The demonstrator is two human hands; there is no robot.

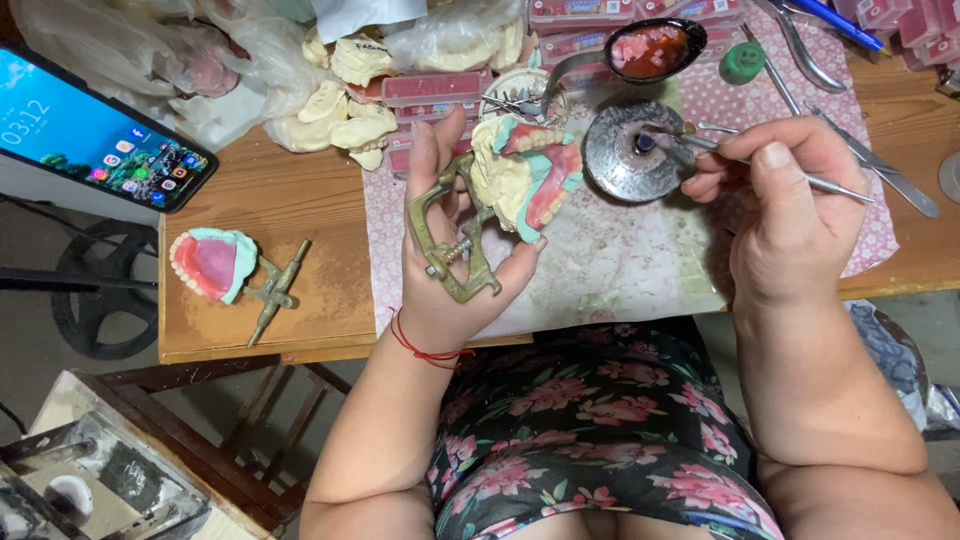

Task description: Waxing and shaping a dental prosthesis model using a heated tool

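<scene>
Brass articulator point(452, 232) with its plaster denture model point(523, 175) is sitting in my left hand point(452, 262), fingers wrapped around it. My right hand point(790, 205) is pinching a thin metal tool point(745, 160), its tip touching the round metal burner point(632, 152) near the table's point(290, 205) far edge.

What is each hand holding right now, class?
Left hand: closed on a brass hinged articulator with cream plaster dental casts and pink wax.
Right hand: closed on a thin metal spatula tool.
</scene>
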